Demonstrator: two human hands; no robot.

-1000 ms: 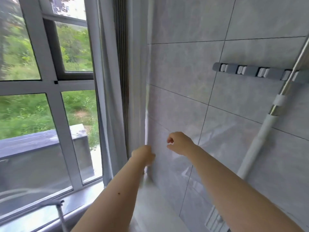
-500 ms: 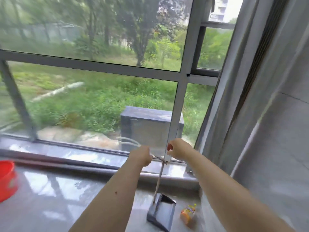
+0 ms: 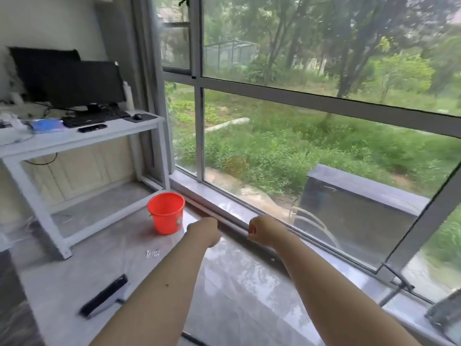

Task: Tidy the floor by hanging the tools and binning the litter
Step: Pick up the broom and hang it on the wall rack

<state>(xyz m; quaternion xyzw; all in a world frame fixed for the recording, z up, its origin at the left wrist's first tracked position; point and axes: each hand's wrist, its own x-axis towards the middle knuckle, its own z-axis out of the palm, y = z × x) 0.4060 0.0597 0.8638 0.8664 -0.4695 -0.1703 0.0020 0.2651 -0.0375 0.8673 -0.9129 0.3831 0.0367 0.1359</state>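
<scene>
Grey glossy floor (image 3: 224, 290) running along a wide window (image 3: 299, 121), whose sill (image 3: 249, 216) edges it on the far side. Left hand (image 3: 204, 232): arm stretched forward, fingers curled into a fist, nothing seen in them. Right hand (image 3: 262, 231): likewise stretched forward and curled, held over the sill's near edge; something small and red shows at the fingers, but whether it is held cannot be told. The two hands are near each other and apart. Red bucket (image 3: 166, 212): upright on the floor, just beside the sill, beyond and left of the left hand. Litter (image 3: 152, 253): a small pale scrap flat on the floor, between the bucket and the left forearm, touching neither. Brush (image 3: 104, 295): a long dark tool head lying at a slant on the floor, lower left, well apart from the scrap. Dustpan (image 3: 446, 313): dark, at the right edge by the sill, its thin handle (image 3: 396, 278) slanting up; only partly in view. White desk (image 3: 82, 136): at the left against the window corner, its open frame standing on the floor beside the bucket, carrying two dark monitors (image 3: 67, 78), a keyboard (image 3: 96, 117) and a mouse (image 3: 137, 116). Bare floor lies between brush, scrap and bucket.
</scene>
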